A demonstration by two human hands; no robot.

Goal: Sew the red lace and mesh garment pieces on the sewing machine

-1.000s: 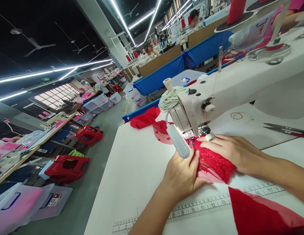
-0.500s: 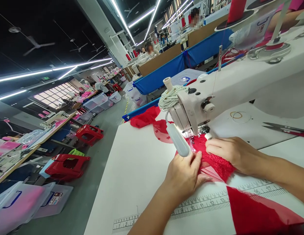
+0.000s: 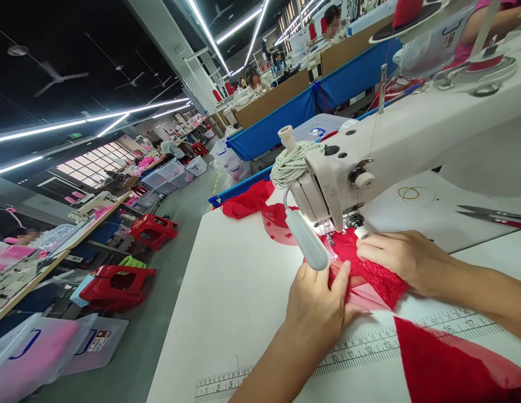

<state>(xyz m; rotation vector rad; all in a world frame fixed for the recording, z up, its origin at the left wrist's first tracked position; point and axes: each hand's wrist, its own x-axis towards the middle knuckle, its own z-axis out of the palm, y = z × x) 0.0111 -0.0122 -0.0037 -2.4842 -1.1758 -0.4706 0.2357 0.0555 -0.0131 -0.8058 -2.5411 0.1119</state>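
Observation:
Red lace fabric (image 3: 381, 281) with a sheer red layer (image 3: 367, 296) lies beneath the head of a white sewing machine (image 3: 323, 187), at the presser foot (image 3: 329, 239). My left hand (image 3: 317, 302) presses the sheer layer at the front left of the foot, thumb on the cloth; a grey lamp (image 3: 308, 240) hides some fingertips. To the right of the foot, my right hand (image 3: 405, 260) grips the lace edge with bent fingers, close to the machine's thread tension knob.
Scissors (image 3: 495, 217) lie on the machine bed at right. A printed ruler (image 3: 352, 355) crosses the white table (image 3: 205, 313). More red cloth lies behind the lamp (image 3: 247, 200) and at the front right (image 3: 445, 364). Red stools (image 3: 113, 288) and plastic boxes (image 3: 96, 344) stand on the left.
The view has shifted slightly. My left thumb stands a little farther from the fingers, with more red cloth showing between them. The right hand keeps its grip beside the foot.

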